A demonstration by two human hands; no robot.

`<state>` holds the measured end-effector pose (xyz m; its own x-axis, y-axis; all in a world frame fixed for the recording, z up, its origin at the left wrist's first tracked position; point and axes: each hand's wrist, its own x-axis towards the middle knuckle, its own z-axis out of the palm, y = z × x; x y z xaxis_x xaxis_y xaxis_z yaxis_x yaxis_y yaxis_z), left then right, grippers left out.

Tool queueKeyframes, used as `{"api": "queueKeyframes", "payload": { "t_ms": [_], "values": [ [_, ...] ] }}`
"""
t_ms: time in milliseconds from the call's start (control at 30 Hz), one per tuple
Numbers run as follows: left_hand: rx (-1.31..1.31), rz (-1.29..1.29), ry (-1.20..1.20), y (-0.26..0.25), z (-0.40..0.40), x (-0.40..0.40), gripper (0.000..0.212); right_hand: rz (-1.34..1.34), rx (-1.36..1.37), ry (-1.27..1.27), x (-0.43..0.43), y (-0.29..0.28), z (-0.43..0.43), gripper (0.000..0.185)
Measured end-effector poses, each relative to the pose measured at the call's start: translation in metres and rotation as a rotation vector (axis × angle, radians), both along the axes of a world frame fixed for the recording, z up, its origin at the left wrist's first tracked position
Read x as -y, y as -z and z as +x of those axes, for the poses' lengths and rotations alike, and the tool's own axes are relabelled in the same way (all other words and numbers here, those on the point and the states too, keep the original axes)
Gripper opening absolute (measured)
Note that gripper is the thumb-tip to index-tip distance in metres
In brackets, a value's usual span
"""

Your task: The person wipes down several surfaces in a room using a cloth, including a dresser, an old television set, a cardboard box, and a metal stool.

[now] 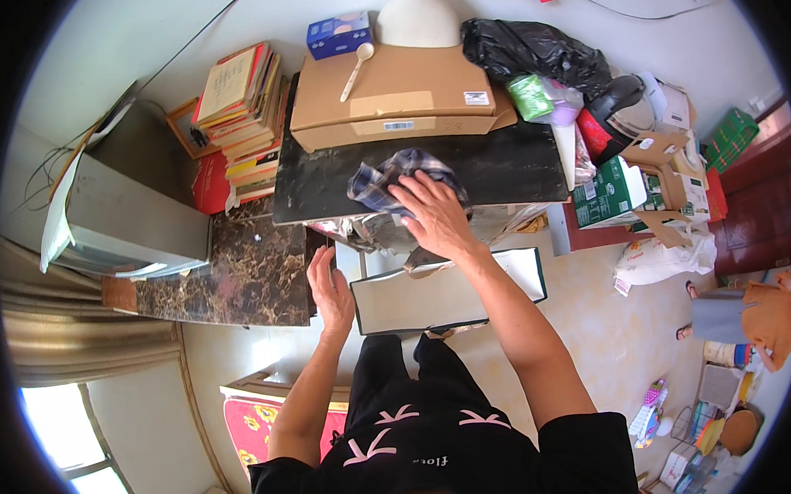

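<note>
My right hand [434,216] presses on a crumpled dark plaid cloth [398,172] near the front edge of a black tabletop [516,166]. Its fingers lie spread over the cloth, and I cannot tell whether they grip it. My left hand [332,290] hangs with nothing in it, fingers slightly apart, beside the edge of a brown marbled surface [251,268]. Behind the cloth, a flat cardboard box [401,84] rests on the black top. A light-coloured spoon [357,72] and a blue box [339,36] are on the cardboard box.
Stacked books [243,117] and an old television [135,205] stand at left. A black plastic bag [539,53], a green carton [610,192] and a white sack [663,259] are at right. A long open box [446,298] lies below the tabletop. Another person [746,318] is at far right.
</note>
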<state>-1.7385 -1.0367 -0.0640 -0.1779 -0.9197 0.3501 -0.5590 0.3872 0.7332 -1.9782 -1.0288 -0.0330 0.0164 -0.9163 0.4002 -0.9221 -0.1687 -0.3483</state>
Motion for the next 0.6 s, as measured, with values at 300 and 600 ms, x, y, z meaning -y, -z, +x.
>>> {"api": "queueKeyframes", "payload": {
  "t_ms": [300,600],
  "values": [
    [-0.198,0.260,-0.039,0.046,0.058,-0.022,0.031,0.025,0.053,0.105,0.006,0.011,0.027,0.050],
    [-0.175,0.121,0.130,-0.025,0.096,-0.024,0.082,0.530,2.049,-0.199,-0.006,-0.014,0.209,0.039]
  ]
}}
